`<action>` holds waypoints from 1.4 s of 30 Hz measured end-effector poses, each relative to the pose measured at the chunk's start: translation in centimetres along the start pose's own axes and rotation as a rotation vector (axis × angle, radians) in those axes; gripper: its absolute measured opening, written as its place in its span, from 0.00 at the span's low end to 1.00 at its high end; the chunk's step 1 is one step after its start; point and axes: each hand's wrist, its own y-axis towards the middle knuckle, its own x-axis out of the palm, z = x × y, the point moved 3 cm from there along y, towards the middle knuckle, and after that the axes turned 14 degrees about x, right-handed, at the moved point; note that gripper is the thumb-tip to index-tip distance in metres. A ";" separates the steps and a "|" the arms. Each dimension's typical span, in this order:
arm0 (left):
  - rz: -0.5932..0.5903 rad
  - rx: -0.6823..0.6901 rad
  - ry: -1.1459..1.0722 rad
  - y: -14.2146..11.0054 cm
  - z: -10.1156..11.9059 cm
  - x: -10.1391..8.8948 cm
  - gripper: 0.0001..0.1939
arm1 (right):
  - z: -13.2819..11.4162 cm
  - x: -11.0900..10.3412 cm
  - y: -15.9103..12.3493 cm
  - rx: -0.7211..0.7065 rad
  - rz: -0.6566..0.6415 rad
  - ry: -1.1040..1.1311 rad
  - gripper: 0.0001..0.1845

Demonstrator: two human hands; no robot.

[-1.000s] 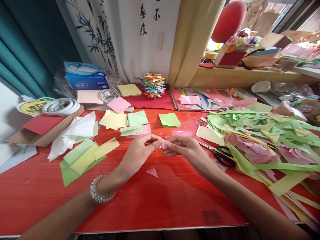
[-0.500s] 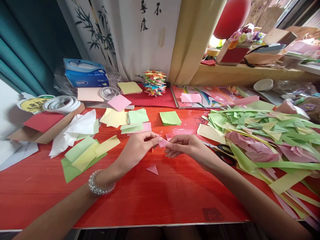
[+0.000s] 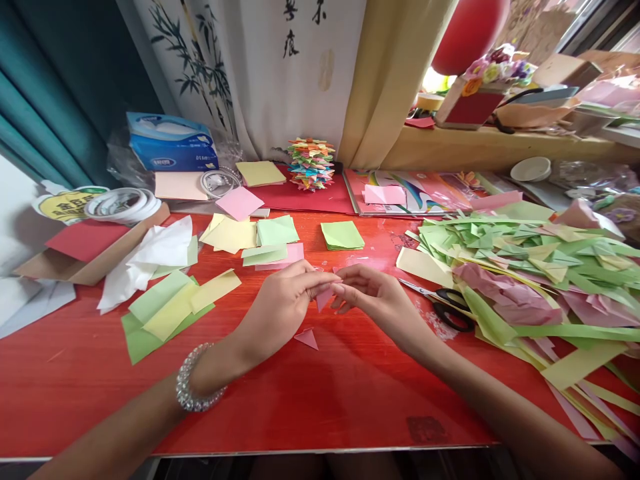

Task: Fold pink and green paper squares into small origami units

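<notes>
Between my two hands, over the middle of the red table, is a small folded piece of pink paper [image 3: 325, 298]. My left hand [image 3: 289, 298], with a beaded bracelet at the wrist, pinches it from the left. The fingertips of my right hand [image 3: 375, 293] close on its right edge, touching the left fingertips. Part of the paper is hidden behind the fingers. A pink paper triangle [image 3: 307, 339] lies on the table just below my hands. Beyond them sits a stack of green paper squares [image 3: 342, 235].
Black-handled scissors [image 3: 445, 305] lie right of my right hand, beside a heap of green and yellow folded paper [image 3: 525, 247]. Yellow-green sheets [image 3: 173, 313] lie on the left. A colourful paper tower [image 3: 311, 165] stands at the back near a blue tissue pack [image 3: 173, 143].
My left hand has turned so its fingers point right and meet the right fingertips. The pink paper now hangs point-down beneath the fingers. The view has shifted slightly.
</notes>
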 end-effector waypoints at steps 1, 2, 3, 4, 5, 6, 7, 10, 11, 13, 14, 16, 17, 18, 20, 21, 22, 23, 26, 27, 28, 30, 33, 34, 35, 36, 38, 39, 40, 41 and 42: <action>-0.010 -0.014 -0.014 0.0 -0.1 0.1 0.12 | -0.1 -0.1 0.0 0.012 -0.015 0.026 0.14; -0.004 -0.047 -0.036 0.0 -0.2 0.2 0.11 | 0.0 -0.1 0.0 0.030 -0.030 0.049 0.13; 0.012 -0.095 -0.067 0.0 -0.3 0.3 0.09 | 0.0 -0.1 0.1 0.046 -0.032 0.074 0.13; 0.033 -0.145 -0.105 -0.1 -0.5 0.3 0.08 | 0.1 -0.2 0.1 0.056 -0.019 0.104 0.12; 0.054 -0.187 -0.147 0.0 -0.6 0.3 0.10 | 0.2 -0.2 0.1 0.057 0.003 0.137 0.12; 0.066 -0.216 -0.189 0.0 -0.7 0.3 0.12 | 0.2 -0.2 0.2 0.052 0.029 0.168 0.11; 0.066 -0.230 -0.224 0.0 -0.8 0.3 0.13 | 0.3 -0.3 0.2 0.049 0.049 0.191 0.10; 0.033 -0.232 -0.238 0.2 -0.7 0.2 0.08 | 0.3 -0.4 0.3 0.051 0.042 0.175 0.09; 0.024 -0.228 -0.215 0.2 -0.6 0.1 0.07 | 0.2 -0.4 0.3 0.048 0.029 0.151 0.09; 0.017 -0.219 -0.164 0.1 -0.5 -0.1 0.07 | 0.0 -0.5 0.3 0.030 0.011 0.104 0.09; 0.020 -0.215 -0.150 0.1 -0.5 -0.1 0.07 | -0.1 -0.5 0.3 0.021 0.012 0.092 0.09; 0.052 -0.208 -0.145 0.0 -0.4 0.0 0.07 | -0.1 -0.6 0.2 0.014 0.042 0.098 0.08; 0.077 -0.204 -0.142 0.0 -0.4 0.0 0.09 | -0.1 -0.7 0.2 0.008 0.066 0.117 0.08; 0.099 -0.194 -0.137 0.0 -0.3 0.1 0.11 | -0.1 -0.7 0.2 0.000 0.092 0.140 0.07; 0.127 -0.163 -0.123 -0.1 -0.1 0.1 0.12 | 0.0 -0.8 0.3 -0.024 0.120 0.185 0.07; 0.132 -0.144 -0.123 -0.1 -0.1 0.2 0.12 | 0.0 -0.8 0.3 -0.036 0.121 0.199 0.07; 0.135 -0.130 -0.127 -0.1 0.0 0.2 0.10 | 0.0 -0.8 0.3 -0.046 0.117 0.205 0.08; 0.142 -0.118 -0.130 -0.2 0.0 0.2 0.10 | 0.0 -0.8 0.3 -0.051 0.111 0.206 0.08; 0.162 -0.089 -0.118 -0.3 -0.1 0.0 0.10 | 0.0 -1.0 0.3 -0.059 0.096 0.213 0.07; 0.165 -0.075 -0.116 -0.3 -0.2 -0.1 0.10 | 0.0 -1.1 0.3 -0.062 0.091 0.221 0.07; 0.168 -0.059 -0.119 -0.3 -0.2 -0.1 0.10 | 0.0 -1.1 0.3 -0.063 0.087 0.230 0.07; 0.177 -0.029 -0.147 -0.3 -0.2 -0.2 0.10 | -0.1 -1.2 0.3 -0.057 0.077 0.235 0.07; 0.189 -0.018 -0.183 -0.1 -0.1 -0.2 0.09 | -0.4 -1.2 0.1 -0.054 0.073 0.198 0.08; 0.194 -0.027 -0.192 -0.1 -0.1 -0.2 0.09 | -0.6 -1.2 0.1 -0.063 0.073 0.177 0.08; 0.200 -0.041 -0.200 0.0 -0.1 -0.2 0.09 | -0.8 -1.2 0.0 -0.077 0.071 0.154 0.08; 0.206 -0.056 -0.209 0.0 -0.1 -0.2 0.09 | -1.0 -1.1 -0.1 -0.093 0.068 0.130 0.08; 0.210 -0.085 -0.240 0.1 -0.1 -0.2 0.09 | -1.2 -1.0 -0.1 -0.119 0.055 0.084 0.08; 0.205 -0.099 -0.259 0.1 -0.1 -0.2 0.09 | -1.3 -1.0 -0.1 -0.126 0.048 0.068 0.08; 0.197 -0.111 -0.278 0.2 -0.1 -0.2 0.09 | -1.2 -0.9 -0.1 -0.130 0.046 0.055 0.08; 0.187 -0.125 -0.296 0.2 -0.1 -0.2 0.09 | -1.2 -1.0 -0.1 -0.132 0.047 0.044 0.07; 0.180 -0.139 -0.309 0.2 -0.1 -0.2 0.09 | -1.1 -1.0 -0.1 -0.137 0.053 0.031 0.07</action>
